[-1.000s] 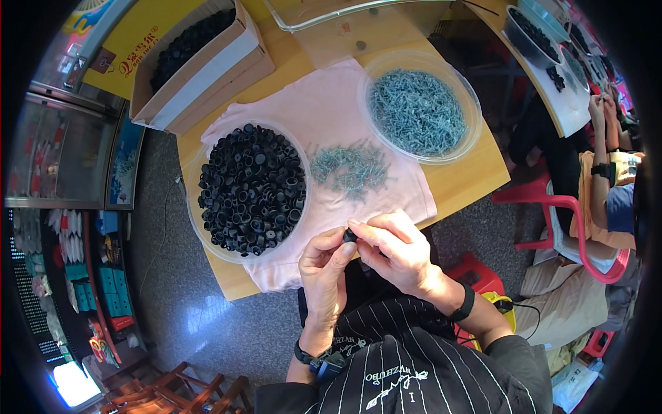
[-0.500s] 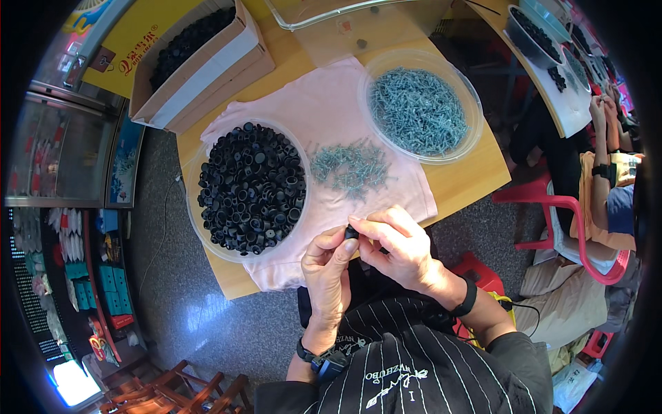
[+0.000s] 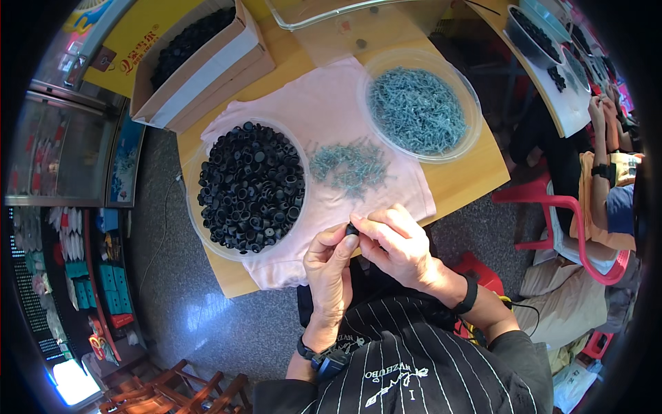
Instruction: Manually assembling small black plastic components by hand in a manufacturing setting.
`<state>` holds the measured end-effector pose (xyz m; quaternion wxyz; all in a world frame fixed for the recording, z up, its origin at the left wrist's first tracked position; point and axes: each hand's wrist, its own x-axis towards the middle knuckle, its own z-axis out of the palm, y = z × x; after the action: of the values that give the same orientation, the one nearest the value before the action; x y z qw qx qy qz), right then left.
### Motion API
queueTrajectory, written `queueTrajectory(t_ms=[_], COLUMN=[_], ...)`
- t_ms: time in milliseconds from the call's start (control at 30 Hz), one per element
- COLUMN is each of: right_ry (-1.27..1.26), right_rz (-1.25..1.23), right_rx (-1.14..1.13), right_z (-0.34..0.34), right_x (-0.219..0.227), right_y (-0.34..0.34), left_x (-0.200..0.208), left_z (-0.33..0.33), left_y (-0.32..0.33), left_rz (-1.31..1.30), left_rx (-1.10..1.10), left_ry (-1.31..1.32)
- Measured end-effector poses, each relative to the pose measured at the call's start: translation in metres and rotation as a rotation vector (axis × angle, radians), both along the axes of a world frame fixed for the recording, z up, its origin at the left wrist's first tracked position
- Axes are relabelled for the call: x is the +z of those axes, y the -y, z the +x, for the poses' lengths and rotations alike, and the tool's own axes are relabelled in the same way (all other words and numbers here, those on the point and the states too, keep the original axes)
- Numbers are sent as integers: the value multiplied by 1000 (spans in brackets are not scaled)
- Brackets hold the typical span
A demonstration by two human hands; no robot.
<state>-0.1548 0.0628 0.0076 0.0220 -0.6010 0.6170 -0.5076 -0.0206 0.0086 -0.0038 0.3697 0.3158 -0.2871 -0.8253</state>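
My left hand (image 3: 328,265) pinches a small round black plastic cap (image 3: 352,230) between thumb and fingertips, just past the table's near edge. Against the cap's top, my right hand (image 3: 396,241) has its thumb and forefinger pinched together; anything tiny between them is too small to make out. Ahead of my hands a loose pile of small silvery screws (image 3: 350,167) lies on a pink cloth (image 3: 314,103). To its left stands a clear round tub (image 3: 196,224) full of black caps, and to its right another clear tub (image 3: 476,110) heaped with screws.
A cardboard box (image 3: 214,79) of black parts stands at the table's far left, near a clear plastic lid or tray (image 3: 331,21). On the right are a red plastic chair (image 3: 586,238) and a seated person (image 3: 607,179) at another table (image 3: 569,114). Wooden stools (image 3: 179,390) stand lower left.
Both hands stay together at the black cap, with only slight shifts of the fingers. The tubs and the screw pile look the same.
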Motion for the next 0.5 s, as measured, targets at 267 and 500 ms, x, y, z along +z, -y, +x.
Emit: queueTrajectory(t_ms=[267,500], right_ry=[42,61], right_rz=[-43,-52], right_rx=[-80,-60], right_z=[8,11], right_x=[-5,-3], right_y=[-1,-5], left_x=[0,7], left_z=[-2,-3], left_y=[-3,-3], left_rz=[8,-35], left_rx=[17,9], left_ry=[31,55])
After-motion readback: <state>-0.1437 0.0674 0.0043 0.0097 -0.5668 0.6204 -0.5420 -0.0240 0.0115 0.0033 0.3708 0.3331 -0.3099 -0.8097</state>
